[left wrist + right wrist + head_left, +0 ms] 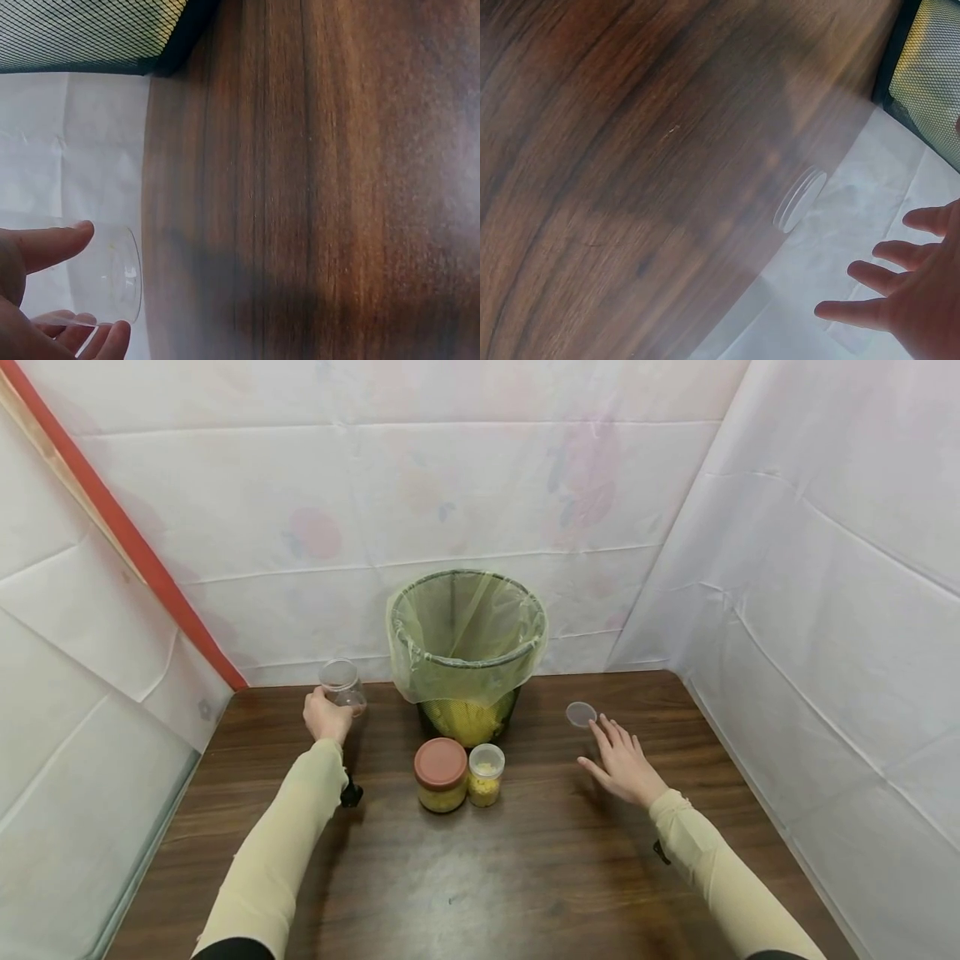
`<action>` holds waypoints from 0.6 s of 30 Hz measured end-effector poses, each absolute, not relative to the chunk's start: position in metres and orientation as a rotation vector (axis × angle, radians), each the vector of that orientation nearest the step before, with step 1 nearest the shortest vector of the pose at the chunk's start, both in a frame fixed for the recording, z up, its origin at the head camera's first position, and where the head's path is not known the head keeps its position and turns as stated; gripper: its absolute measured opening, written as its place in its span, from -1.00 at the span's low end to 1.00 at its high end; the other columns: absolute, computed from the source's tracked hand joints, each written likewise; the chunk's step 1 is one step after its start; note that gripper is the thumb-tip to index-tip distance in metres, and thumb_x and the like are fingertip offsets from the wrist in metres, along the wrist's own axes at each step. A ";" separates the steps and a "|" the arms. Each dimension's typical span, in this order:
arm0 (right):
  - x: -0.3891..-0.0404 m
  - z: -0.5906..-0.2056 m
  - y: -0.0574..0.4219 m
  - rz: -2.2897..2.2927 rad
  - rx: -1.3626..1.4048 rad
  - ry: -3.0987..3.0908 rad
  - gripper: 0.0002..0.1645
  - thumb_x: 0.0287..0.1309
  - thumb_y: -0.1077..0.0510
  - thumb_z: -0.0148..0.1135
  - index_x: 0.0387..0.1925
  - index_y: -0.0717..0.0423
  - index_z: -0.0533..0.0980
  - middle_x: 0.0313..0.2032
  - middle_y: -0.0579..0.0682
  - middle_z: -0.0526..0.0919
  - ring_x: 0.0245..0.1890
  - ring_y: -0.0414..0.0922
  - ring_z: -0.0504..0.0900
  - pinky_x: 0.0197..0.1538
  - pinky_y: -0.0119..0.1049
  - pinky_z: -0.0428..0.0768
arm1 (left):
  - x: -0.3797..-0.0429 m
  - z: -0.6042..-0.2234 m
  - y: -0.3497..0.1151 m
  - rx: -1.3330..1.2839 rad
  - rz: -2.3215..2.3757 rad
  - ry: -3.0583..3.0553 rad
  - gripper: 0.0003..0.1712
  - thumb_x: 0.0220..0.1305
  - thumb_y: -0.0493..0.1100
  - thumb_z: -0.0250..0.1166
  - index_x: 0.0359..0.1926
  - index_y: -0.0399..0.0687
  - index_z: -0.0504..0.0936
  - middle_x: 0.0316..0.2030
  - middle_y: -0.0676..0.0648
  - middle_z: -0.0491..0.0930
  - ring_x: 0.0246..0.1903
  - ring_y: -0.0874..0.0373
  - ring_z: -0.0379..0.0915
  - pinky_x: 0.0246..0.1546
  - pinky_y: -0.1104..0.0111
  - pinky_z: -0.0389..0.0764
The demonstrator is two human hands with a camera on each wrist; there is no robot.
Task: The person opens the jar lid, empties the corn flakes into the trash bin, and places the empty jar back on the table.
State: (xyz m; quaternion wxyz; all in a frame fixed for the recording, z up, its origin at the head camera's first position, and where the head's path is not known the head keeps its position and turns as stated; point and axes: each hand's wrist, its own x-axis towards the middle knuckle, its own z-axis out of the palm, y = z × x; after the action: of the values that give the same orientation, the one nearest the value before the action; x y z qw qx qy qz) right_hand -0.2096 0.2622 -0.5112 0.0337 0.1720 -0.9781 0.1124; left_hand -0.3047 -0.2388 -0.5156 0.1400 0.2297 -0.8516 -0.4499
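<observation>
In the head view my left hand point(327, 718) holds a clear jar point(342, 675) at the table's far left, thumb and fingers around its sides. The left wrist view shows the same jar point(112, 277) between thumb and curled fingers. On the right, my right hand point(624, 767) is spread, fingers straight, beside a clear round lid point(581, 714) lying on the table. From the right wrist view the lid point(800, 199) lies apart from the right hand point(922, 292), which holds nothing. Whether the jar touches the table, I cannot tell.
A mesh bin point(468, 718) with a pale yellow liner point(408, 668) stands at the back middle. Before it sit a jar with a pinkish-red lid point(441, 768) and a small clear-lidded jar of yellow bits point(485, 777). White sheeting point(480, 485) walls the table.
</observation>
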 end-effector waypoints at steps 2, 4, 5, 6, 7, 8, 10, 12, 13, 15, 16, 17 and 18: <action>-0.210 -0.512 0.263 0.347 0.526 -3.008 -0.09 0.31 -0.29 -0.07 0.43 0.22 0.03 0.42 0.29 -0.01 0.39 0.27 0.03 0.25 0.39 0.11 | -0.306 -0.515 -0.240 0.670 -1.304 -2.472 -0.24 -0.09 -0.22 0.50 0.16 -0.33 0.40 0.11 -0.35 0.37 0.18 -0.28 0.24 0.26 -0.03 0.23; -0.210 -0.512 0.264 0.346 0.522 -3.007 -0.09 0.31 -0.28 -0.06 0.43 0.23 0.03 0.42 0.29 0.00 0.39 0.27 0.04 0.25 0.39 0.12 | -0.307 -0.517 -0.240 0.674 -1.309 -2.480 -0.23 -0.08 -0.21 0.50 0.17 -0.32 0.39 0.12 -0.35 0.37 0.19 -0.28 0.23 0.27 -0.03 0.23; -0.210 -0.512 0.264 0.340 0.522 -3.006 -0.09 0.31 -0.27 -0.05 0.43 0.23 0.03 0.42 0.29 0.00 0.39 0.27 0.04 0.24 0.38 0.13 | -0.308 -0.517 -0.241 0.676 -1.312 -2.482 -0.23 -0.09 -0.21 0.50 0.17 -0.32 0.39 0.12 -0.36 0.37 0.19 -0.28 0.23 0.27 -0.04 0.23; -0.209 -0.512 0.264 0.337 0.521 -3.008 -0.09 0.31 -0.27 -0.05 0.43 0.23 0.03 0.42 0.29 0.00 0.39 0.27 0.05 0.24 0.38 0.13 | -0.308 -0.518 -0.242 0.679 -1.315 -2.484 -0.23 -0.09 -0.22 0.50 0.17 -0.32 0.39 0.13 -0.36 0.37 0.20 -0.28 0.23 0.27 -0.04 0.23; -0.209 -0.513 0.264 0.331 0.520 -3.009 -0.09 0.31 -0.27 -0.05 0.43 0.23 0.03 0.42 0.30 0.00 0.38 0.27 0.05 0.24 0.38 0.14 | -0.309 -0.519 -0.242 0.679 -1.318 -2.486 -0.22 -0.10 -0.21 0.50 0.17 -0.33 0.40 0.12 -0.36 0.37 0.20 -0.29 0.23 0.26 -0.05 0.23; -0.209 -0.513 0.264 0.329 0.519 -3.009 -0.09 0.31 -0.27 -0.05 0.43 0.23 0.03 0.42 0.30 0.00 0.38 0.27 0.05 0.24 0.38 0.14 | -0.310 -0.520 -0.244 0.681 -1.319 -2.490 -0.21 -0.12 -0.21 0.51 0.16 -0.33 0.40 0.12 -0.37 0.37 0.19 -0.30 0.23 0.26 -0.05 0.23; -0.209 -0.513 0.265 0.322 0.520 -3.010 -0.09 0.31 -0.27 -0.05 0.42 0.24 0.04 0.42 0.30 0.00 0.38 0.28 0.06 0.24 0.38 0.15 | -0.311 -0.520 -0.244 0.683 -1.302 -2.494 -0.22 -0.13 -0.20 0.51 0.14 -0.35 0.41 0.09 -0.38 0.38 0.17 -0.31 0.24 0.23 -0.06 0.26; -0.209 -0.513 0.265 0.322 0.519 -3.011 -0.09 0.31 -0.28 -0.06 0.42 0.24 0.03 0.42 0.30 0.00 0.38 0.28 0.06 0.24 0.38 0.15 | -0.311 -0.521 -0.245 0.685 -1.296 -2.496 -0.23 -0.14 -0.20 0.52 0.12 -0.36 0.41 0.08 -0.39 0.38 0.16 -0.31 0.24 0.23 -0.06 0.26; -0.209 -0.513 0.265 0.322 0.519 -3.011 -0.09 0.31 -0.28 -0.06 0.42 0.24 0.03 0.42 0.30 0.00 0.38 0.28 0.06 0.24 0.38 0.15 | -0.311 -0.521 -0.245 0.683 -1.293 -2.499 -0.22 -0.14 -0.20 0.52 0.12 -0.37 0.40 0.07 -0.40 0.38 0.15 -0.32 0.25 0.22 -0.06 0.26; -0.209 -0.513 0.265 0.327 0.519 -3.012 -0.09 0.31 -0.28 -0.06 0.43 0.23 0.03 0.42 0.30 0.00 0.38 0.28 0.05 0.24 0.38 0.14 | -0.310 -0.521 -0.245 0.684 -1.291 -2.500 -0.24 -0.12 -0.21 0.50 0.13 -0.36 0.40 0.08 -0.39 0.38 0.16 -0.31 0.24 0.23 -0.05 0.26; -0.209 -0.513 0.265 0.329 0.519 -3.013 -0.09 0.31 -0.28 -0.06 0.43 0.23 0.02 0.42 0.30 0.00 0.38 0.28 0.05 0.24 0.38 0.14 | -0.311 -0.522 -0.245 0.681 -1.290 -2.505 -0.23 -0.11 -0.21 0.50 0.13 -0.36 0.39 0.08 -0.39 0.38 0.16 -0.30 0.24 0.23 -0.04 0.26; -0.209 -0.514 0.265 0.332 0.518 -3.015 -0.09 0.31 -0.28 -0.07 0.43 0.22 0.02 0.42 0.30 -0.01 0.38 0.28 0.05 0.24 0.38 0.14 | -0.311 -0.523 -0.246 0.679 -1.298 -2.508 -0.23 -0.10 -0.22 0.50 0.15 -0.36 0.38 0.09 -0.39 0.38 0.18 -0.30 0.24 0.26 -0.04 0.24; -0.209 -0.514 0.266 0.337 0.516 -3.015 -0.09 0.32 -0.28 -0.06 0.43 0.22 0.02 0.42 0.30 -0.01 0.38 0.27 0.05 0.24 0.38 0.13 | -0.311 -0.524 -0.246 0.677 -1.298 -2.514 -0.22 -0.09 -0.22 0.50 0.16 -0.35 0.38 0.10 -0.39 0.38 0.18 -0.30 0.24 0.26 -0.03 0.24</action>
State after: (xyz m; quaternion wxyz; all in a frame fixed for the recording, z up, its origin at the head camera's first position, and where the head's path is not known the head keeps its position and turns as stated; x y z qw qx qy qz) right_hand -0.2088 0.2657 -0.5138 0.0321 0.1675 -0.9793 0.1094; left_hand -0.3111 -0.2459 -0.5237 0.1157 0.2313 -0.8584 -0.4431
